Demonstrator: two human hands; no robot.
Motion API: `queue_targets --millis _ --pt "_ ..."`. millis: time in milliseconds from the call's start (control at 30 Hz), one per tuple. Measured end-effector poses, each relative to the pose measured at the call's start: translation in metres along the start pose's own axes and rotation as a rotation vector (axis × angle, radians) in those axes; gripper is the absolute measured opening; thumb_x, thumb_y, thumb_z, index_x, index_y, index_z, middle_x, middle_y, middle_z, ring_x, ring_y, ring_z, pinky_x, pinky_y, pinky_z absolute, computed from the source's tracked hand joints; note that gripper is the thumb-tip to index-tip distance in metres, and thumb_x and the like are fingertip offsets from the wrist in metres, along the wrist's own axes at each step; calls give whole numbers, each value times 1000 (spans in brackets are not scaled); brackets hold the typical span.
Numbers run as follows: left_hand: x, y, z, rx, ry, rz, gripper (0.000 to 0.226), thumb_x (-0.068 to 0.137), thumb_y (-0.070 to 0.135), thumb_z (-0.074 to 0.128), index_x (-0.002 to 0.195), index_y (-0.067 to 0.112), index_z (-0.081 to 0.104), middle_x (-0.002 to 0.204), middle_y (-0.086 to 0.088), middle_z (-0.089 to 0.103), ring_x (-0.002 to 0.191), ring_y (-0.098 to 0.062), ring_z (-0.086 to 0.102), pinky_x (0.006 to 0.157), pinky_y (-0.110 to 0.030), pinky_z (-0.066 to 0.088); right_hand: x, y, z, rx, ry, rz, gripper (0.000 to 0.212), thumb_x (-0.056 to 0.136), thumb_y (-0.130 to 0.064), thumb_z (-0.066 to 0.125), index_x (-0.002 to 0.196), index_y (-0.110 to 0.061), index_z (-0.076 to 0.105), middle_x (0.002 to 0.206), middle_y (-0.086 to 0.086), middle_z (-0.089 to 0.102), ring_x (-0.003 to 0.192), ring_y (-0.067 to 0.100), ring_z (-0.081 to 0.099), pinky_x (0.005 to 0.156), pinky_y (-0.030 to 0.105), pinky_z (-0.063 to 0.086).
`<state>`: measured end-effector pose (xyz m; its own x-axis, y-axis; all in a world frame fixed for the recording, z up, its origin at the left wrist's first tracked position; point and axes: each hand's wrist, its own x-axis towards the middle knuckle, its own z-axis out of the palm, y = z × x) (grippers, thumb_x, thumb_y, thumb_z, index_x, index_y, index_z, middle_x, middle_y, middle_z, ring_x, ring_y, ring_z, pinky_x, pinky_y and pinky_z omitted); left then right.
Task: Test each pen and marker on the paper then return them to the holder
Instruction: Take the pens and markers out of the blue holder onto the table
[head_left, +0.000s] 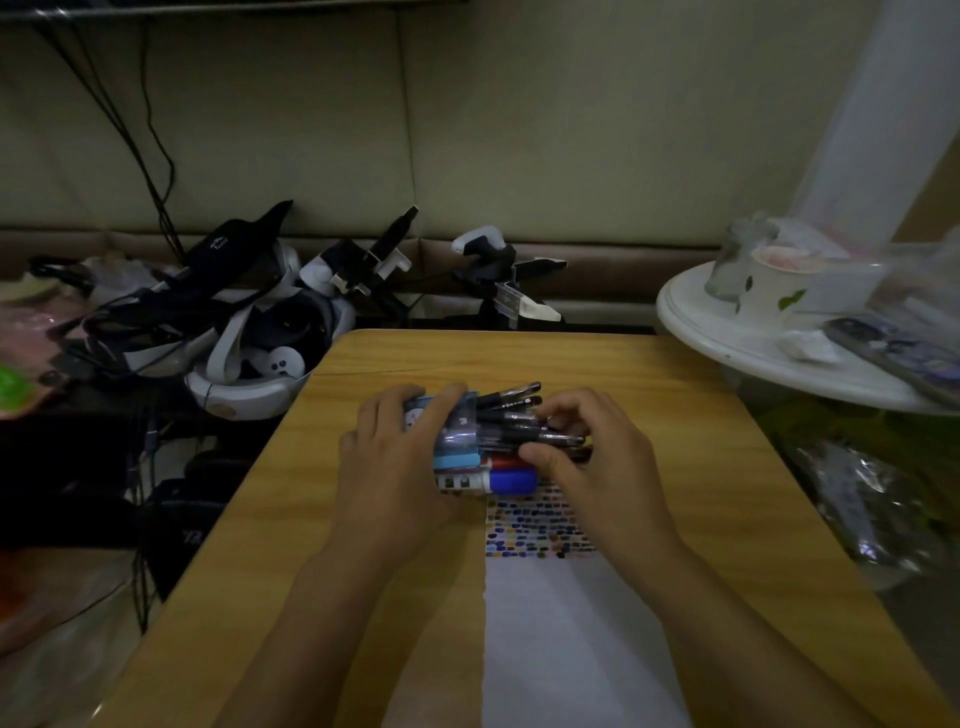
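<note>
A clear and blue pen holder (457, 431) lies on its side in the middle of the wooden table (675, 415), its mouth facing right. My left hand (395, 462) grips it from the left. Several dark pens (511, 402) stick out of its mouth, with a blue-capped marker (511, 480) and a red one (506, 461) at the bottom. My right hand (587, 457) has its fingers curled around the ends of the pens. A white paper sheet (571, 634) lies below the holder, its top band covered with small colored test marks (535, 527).
Headsets, controllers and cables (249, 322) are piled left of the table. A round white tray (727, 332) with a paper cup (779, 283), a jar and a remote sits at the right. Crinkled plastic (852, 499) lies below it.
</note>
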<state>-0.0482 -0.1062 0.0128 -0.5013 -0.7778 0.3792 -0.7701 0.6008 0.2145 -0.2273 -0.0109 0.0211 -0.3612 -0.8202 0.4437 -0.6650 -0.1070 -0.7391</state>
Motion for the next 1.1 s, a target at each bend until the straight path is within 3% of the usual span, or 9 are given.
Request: queue_targets --millis 100,233,400,567,800,1000,1100 --pt "0 0 0 6 0 4 116 56 55 87 148 44 17 144 -1 29 133 -23 27 100 -45 41 1 3 -1 -35 -42 -38 29 84 -20 76 104 -33 58 109 -18 55 103 -9 51 82 3 40" --pt "0 -2 0 -14 7 2 115 57 53 86 148 45 17 144 0 29 134 -23 27 100 -46 41 -2 6 1 -53 -126 -93 40 85 -23 75 122 -33 61 117 -19 51 109 -15 47 86 1 39" --pt "1 -4 0 -13 2 5 116 57 51 87 148 45 15 146 -1 28 134 -22 27 101 -47 42 -3 8 -2 -29 -27 -109 32 88 -16 73 117 -28 70 107 -16 65 103 -6 57 84 5 43" --pt "2 -8 -1 -63 5 -4 113 59 49 86 149 44 19 145 -1 29 134 -23 26 101 -47 41 2 11 -15 138 -3 52 31 87 -11 73 107 -35 72 100 -21 69 99 -8 61 81 9 48" --pt "7 -20 -2 -138 39 -75 111 58 39 86 149 43 24 141 -2 33 128 -24 30 95 -48 46 11 35 -46 274 75 268 27 91 -12 68 100 -38 73 91 -16 74 83 2 68 68 15 51" --pt "8 -28 -3 -193 79 -118 112 54 37 89 148 40 28 134 -2 36 125 -24 33 97 -48 44 11 66 -57 231 226 415 23 95 -15 64 109 -32 73 98 -7 70 92 12 66 73 20 48" --pt "7 -28 -3 -201 83 -108 111 54 36 90 148 40 29 134 -3 37 124 -24 34 98 -47 44 16 77 -51 124 210 435 22 94 -15 66 105 -33 71 98 -11 68 96 10 61 81 23 48"
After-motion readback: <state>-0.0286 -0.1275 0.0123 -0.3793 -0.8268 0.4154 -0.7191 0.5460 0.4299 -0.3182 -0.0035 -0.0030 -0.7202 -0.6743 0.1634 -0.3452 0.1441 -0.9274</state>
